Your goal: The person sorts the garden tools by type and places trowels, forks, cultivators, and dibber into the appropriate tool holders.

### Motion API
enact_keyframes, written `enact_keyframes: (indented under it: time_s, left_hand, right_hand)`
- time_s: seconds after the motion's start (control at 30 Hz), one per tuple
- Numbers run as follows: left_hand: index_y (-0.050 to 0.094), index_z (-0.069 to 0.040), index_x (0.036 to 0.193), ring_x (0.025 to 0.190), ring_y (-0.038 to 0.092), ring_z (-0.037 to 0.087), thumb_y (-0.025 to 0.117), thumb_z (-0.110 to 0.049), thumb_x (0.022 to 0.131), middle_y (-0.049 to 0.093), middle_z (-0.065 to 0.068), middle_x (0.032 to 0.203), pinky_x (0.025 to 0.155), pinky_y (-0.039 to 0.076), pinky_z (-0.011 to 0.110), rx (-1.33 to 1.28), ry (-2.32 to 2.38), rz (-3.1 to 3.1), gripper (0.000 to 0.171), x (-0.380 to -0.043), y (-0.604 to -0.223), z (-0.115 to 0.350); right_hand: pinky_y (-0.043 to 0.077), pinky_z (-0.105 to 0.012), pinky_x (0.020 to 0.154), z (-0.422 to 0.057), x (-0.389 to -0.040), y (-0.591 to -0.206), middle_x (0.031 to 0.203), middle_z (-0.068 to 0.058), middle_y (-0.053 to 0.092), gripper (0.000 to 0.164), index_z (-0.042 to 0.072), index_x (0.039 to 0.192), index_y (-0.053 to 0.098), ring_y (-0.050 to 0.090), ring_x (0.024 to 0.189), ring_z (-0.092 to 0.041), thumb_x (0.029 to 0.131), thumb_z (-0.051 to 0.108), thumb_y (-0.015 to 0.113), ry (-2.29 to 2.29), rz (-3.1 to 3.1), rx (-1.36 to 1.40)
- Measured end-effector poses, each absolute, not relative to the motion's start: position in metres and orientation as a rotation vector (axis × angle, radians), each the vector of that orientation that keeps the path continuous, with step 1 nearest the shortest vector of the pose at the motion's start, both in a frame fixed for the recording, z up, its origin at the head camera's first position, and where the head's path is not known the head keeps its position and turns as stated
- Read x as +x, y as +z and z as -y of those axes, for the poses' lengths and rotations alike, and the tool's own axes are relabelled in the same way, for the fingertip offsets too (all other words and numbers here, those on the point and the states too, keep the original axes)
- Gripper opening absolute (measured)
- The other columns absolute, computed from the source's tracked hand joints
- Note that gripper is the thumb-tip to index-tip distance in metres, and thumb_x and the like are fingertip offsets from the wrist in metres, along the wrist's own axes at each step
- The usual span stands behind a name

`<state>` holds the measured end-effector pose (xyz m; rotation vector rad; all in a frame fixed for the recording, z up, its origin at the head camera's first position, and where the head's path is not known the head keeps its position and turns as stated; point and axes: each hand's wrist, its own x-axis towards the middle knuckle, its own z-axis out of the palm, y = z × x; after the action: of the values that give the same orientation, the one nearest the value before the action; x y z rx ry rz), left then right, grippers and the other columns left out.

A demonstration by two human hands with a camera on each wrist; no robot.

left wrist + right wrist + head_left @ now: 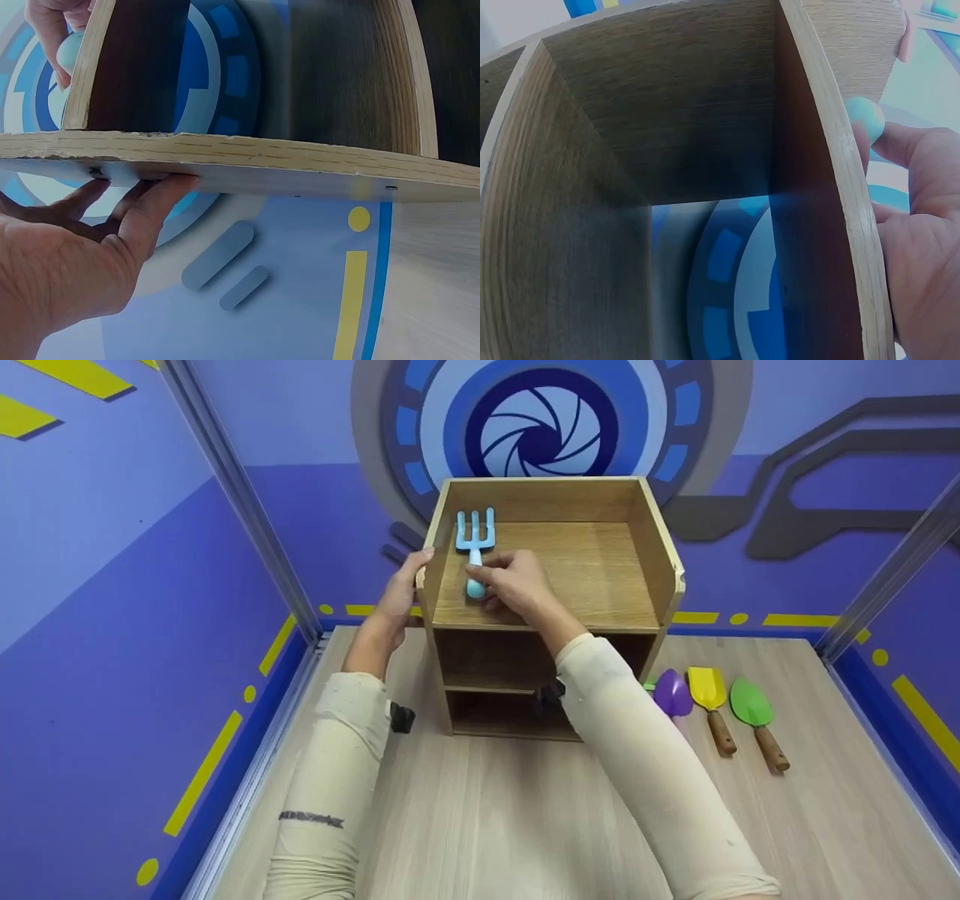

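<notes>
On the top board of a small wooden shelf (577, 562) lies a light blue toy hand fork (474, 540), its three tines toward the back wall. My right hand (521, 585) pinches the fork's handle between thumb and fingers, near the shelf's left side. In the right wrist view the rounded handle end (865, 118) shows between the fingertips, above the board's front edge. My left hand (397, 596) rests against the outside of the left side panel. Seen from the left wrist, its fingers (154, 214) are extended and touch the panel's outer face.
Right of the shelf, on the wood-grain tabletop (480, 810), lie a purple scoop (673, 692), a yellow shovel (707, 688) and a green trowel (751, 702). Two compartments open under the top board. Blue and purple panels (150, 585) enclose the table at the back and sides.
</notes>
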<state>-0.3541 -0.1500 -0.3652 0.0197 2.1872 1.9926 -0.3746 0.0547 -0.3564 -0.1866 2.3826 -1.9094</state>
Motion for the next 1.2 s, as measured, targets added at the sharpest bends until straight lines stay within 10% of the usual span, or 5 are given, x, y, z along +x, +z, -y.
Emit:
enact_keyframes:
  time_s: [0.27,0.77,1.2]
  left_hand:
    - [0.043,-0.024,0.162,0.143,0.045,0.03,0.042,-0.07,0.099,0.044,0.011,0.16,0.117,0.042,0.057,0.005,1.976,-2.207,0.078,-0.3542,-0.3659,0.1484]
    - [0.052,-0.022,0.155,0.12,0.058,0.024,0.041,-0.071,0.099,0.058,0.009,0.138,0.098,0.051,0.048,0.007,1.956,-2.211,0.075,-0.3538,-0.3653,0.1512]
    - [0.04,-0.029,0.163,0.137,0.049,0.03,0.041,-0.071,0.098,0.046,0.012,0.158,0.113,0.044,0.058,-0.003,1.944,-2.228,0.077,-0.3549,-0.3651,0.1499]
  right_hand:
    - [0.059,-0.028,0.056,-0.0563,-0.3736,-0.3571,0.084,-0.003,0.071,0.039,0.0,0.123,0.074,0.068,0.061,-0.012,0.097,0.028,0.078,-1.917,-2.383,-0.196]
    - [0.062,-0.03,0.06,-0.056,-0.3757,-0.3592,0.09,-0.005,0.073,0.041,-0.001,0.125,0.073,0.071,0.066,-0.013,0.099,0.029,0.077,-1.91,-2.401,-0.205]
    - [0.057,-0.027,0.054,-0.0571,-0.3741,-0.3588,0.079,-0.002,0.072,0.037,0.001,0.121,0.076,0.066,0.057,-0.011,0.099,0.031,0.076,-1.887,-2.446,-0.236]
